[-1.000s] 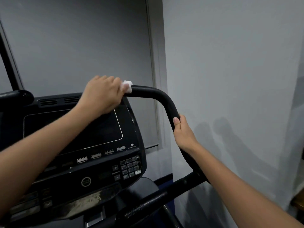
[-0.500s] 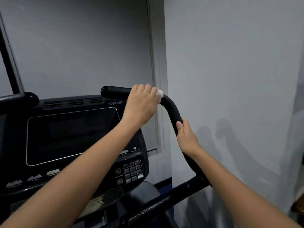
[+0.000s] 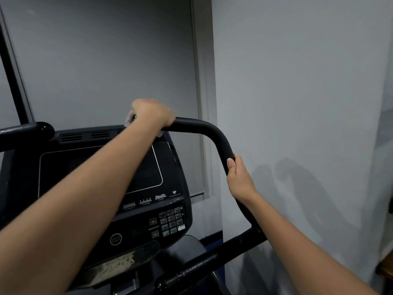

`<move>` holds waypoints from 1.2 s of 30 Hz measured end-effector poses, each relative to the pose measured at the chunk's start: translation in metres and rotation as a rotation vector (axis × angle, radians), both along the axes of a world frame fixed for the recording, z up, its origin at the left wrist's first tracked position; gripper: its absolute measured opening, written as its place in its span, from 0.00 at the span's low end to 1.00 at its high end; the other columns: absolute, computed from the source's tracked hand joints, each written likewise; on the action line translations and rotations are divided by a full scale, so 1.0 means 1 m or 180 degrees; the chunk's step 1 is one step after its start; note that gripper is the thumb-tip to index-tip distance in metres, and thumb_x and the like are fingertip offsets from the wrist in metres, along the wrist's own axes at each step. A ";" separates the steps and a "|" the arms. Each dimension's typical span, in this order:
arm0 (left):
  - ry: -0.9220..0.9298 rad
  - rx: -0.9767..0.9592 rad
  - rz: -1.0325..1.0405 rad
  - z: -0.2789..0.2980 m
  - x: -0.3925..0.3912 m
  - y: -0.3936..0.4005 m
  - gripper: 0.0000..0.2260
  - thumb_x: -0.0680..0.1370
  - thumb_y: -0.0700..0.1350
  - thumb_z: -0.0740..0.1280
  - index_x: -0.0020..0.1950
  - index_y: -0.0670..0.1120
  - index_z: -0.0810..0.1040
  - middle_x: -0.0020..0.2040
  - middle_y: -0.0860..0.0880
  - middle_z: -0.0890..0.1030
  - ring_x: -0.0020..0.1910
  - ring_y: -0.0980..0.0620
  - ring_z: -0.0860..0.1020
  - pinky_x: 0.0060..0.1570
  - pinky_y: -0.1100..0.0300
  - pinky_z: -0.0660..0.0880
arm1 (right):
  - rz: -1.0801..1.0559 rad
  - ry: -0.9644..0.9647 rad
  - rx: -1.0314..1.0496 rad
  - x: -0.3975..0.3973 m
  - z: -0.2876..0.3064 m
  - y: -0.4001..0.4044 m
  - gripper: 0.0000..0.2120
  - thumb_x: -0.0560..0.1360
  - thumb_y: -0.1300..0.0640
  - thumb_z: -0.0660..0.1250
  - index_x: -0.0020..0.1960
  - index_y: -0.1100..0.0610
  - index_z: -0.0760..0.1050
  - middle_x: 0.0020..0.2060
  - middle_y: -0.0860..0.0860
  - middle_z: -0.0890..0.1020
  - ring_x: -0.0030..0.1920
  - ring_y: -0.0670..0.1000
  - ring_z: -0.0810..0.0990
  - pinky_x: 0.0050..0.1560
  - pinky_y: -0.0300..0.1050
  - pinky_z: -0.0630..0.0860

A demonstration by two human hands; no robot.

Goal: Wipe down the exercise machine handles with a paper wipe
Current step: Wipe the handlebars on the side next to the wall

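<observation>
My left hand (image 3: 151, 114) grips the paper wipe (image 3: 128, 120) around the handle (image 3: 214, 135), my right hand (image 3: 239, 177) clasps its bend; the thin wipe could tear.

The console (image 3: 119, 209) reads "QUICK START" and "RESISTANCE".

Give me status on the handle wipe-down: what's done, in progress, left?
Done: cannot tell; no handle visibly reads as wiped. In hand: the left hand grips the paper wipe around the inner end of the right handle, with white paper showing at the fist's edges. The right hand holds the handle's downward section. Probably left: the bend and lower section under the right hand, plus the left handle, untouched now.
</observation>
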State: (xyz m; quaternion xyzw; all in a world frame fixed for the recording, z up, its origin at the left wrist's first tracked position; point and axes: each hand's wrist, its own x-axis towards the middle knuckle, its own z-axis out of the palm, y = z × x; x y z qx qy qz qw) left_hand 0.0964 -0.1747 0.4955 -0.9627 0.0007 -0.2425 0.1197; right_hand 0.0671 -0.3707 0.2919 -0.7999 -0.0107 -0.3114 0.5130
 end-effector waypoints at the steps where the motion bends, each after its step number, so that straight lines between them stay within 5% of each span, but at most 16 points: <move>1: 0.0063 0.0050 -0.0055 -0.002 0.002 -0.015 0.17 0.80 0.47 0.56 0.60 0.46 0.81 0.61 0.45 0.82 0.62 0.42 0.78 0.57 0.54 0.72 | -0.0003 0.0007 -0.0006 0.000 0.000 0.000 0.13 0.85 0.48 0.47 0.53 0.54 0.66 0.47 0.49 0.76 0.48 0.52 0.75 0.44 0.46 0.69; 6: -0.1142 0.0665 -0.1332 -0.061 0.007 -0.041 0.14 0.83 0.46 0.52 0.56 0.47 0.77 0.46 0.46 0.81 0.40 0.44 0.74 0.40 0.52 0.63 | 0.0043 -0.0022 -0.0009 0.000 0.000 -0.002 0.13 0.85 0.48 0.47 0.56 0.53 0.67 0.48 0.49 0.77 0.50 0.52 0.76 0.50 0.50 0.72; 8: -0.1616 0.0972 -0.1708 -0.084 0.014 -0.020 0.14 0.82 0.44 0.55 0.64 0.44 0.74 0.49 0.46 0.77 0.42 0.44 0.71 0.46 0.50 0.67 | 0.0079 0.0010 -0.0017 0.000 0.000 -0.003 0.14 0.85 0.47 0.47 0.61 0.51 0.67 0.51 0.46 0.77 0.52 0.49 0.76 0.51 0.47 0.69; 11: -0.2078 0.1354 -0.1974 -0.088 0.020 0.030 0.27 0.75 0.35 0.59 0.76 0.41 0.65 0.60 0.43 0.73 0.54 0.41 0.72 0.65 0.48 0.67 | 0.0123 0.0003 -0.0011 0.000 -0.001 -0.004 0.15 0.85 0.47 0.47 0.65 0.49 0.67 0.53 0.45 0.77 0.54 0.48 0.76 0.52 0.45 0.68; 13: -0.2330 0.1525 -0.2037 -0.080 0.017 0.062 0.30 0.74 0.33 0.57 0.78 0.41 0.63 0.63 0.42 0.72 0.58 0.40 0.73 0.69 0.48 0.65 | 0.0126 -0.0029 0.0004 0.000 -0.001 -0.004 0.15 0.85 0.48 0.47 0.66 0.50 0.66 0.54 0.44 0.76 0.55 0.48 0.75 0.53 0.44 0.67; 19: -0.2059 0.1632 -0.1796 -0.067 0.007 0.075 0.24 0.79 0.38 0.47 0.74 0.39 0.66 0.57 0.42 0.75 0.54 0.41 0.75 0.63 0.48 0.70 | 0.0079 -0.0049 -0.0004 -0.001 0.000 -0.001 0.12 0.85 0.47 0.47 0.62 0.47 0.66 0.52 0.44 0.76 0.50 0.46 0.75 0.49 0.43 0.67; 29: -0.1859 0.1961 -0.1777 -0.079 0.026 -0.051 0.14 0.82 0.42 0.52 0.65 0.44 0.70 0.55 0.48 0.76 0.52 0.48 0.76 0.57 0.55 0.70 | 0.0035 -0.0011 0.0042 -0.001 0.000 0.000 0.15 0.85 0.47 0.47 0.64 0.50 0.67 0.54 0.46 0.76 0.53 0.49 0.75 0.51 0.45 0.67; 34: -0.1656 0.1632 -0.1939 -0.064 0.015 -0.018 0.23 0.77 0.39 0.48 0.71 0.43 0.67 0.58 0.46 0.75 0.55 0.45 0.76 0.55 0.54 0.68 | 0.0116 0.0025 0.0018 -0.002 0.000 -0.003 0.17 0.85 0.47 0.47 0.67 0.51 0.66 0.57 0.46 0.76 0.57 0.49 0.75 0.54 0.44 0.67; 36: -0.1631 0.1516 -0.1974 -0.059 0.010 0.009 0.17 0.80 0.41 0.57 0.67 0.41 0.71 0.53 0.44 0.77 0.50 0.43 0.78 0.51 0.52 0.71 | 0.0131 0.0014 0.0032 -0.002 -0.001 -0.004 0.17 0.85 0.46 0.47 0.67 0.51 0.66 0.59 0.47 0.77 0.59 0.49 0.75 0.56 0.45 0.68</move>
